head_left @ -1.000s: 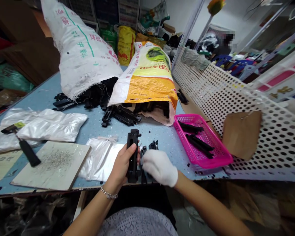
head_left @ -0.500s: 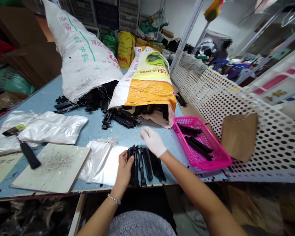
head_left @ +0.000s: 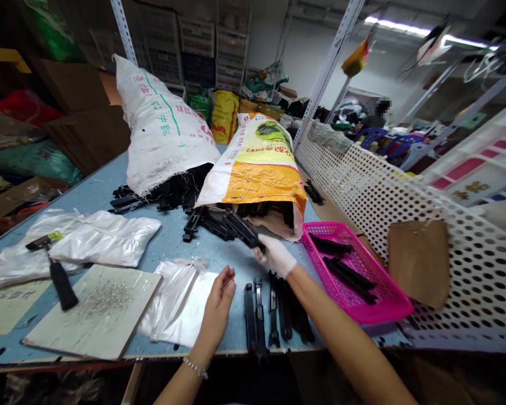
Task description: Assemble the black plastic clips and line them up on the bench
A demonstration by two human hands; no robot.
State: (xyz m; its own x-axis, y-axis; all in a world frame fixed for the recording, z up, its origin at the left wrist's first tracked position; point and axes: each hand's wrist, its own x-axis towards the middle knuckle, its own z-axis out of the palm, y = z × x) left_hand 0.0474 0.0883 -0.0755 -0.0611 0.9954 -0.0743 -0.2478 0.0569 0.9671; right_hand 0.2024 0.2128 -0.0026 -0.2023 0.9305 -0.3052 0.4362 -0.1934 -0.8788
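Note:
My right hand (head_left: 275,254), in a white glove, is closed round the end of a long black plastic part (head_left: 242,229) that sticks out of the yellow sack (head_left: 257,169). My bare left hand (head_left: 220,301) hovers open over the blue table (head_left: 88,194), just left of a row of several black parts (head_left: 274,312) laid side by side at the front edge. It holds nothing. A clear plastic bag (head_left: 177,301) lies under and left of that hand.
A white sack (head_left: 162,126) spills more black parts behind. A pink basket (head_left: 388,306) with black parts stands right, against a perforated white panel (head_left: 405,197). A board with small screws (head_left: 99,309), a hammer (head_left: 57,267) and plastic bags (head_left: 105,239) lie left.
My left hand let go of the black part and it now lies in the row. My right hand reached forward to the yellow sack and gripped a part. The camera tilted up.

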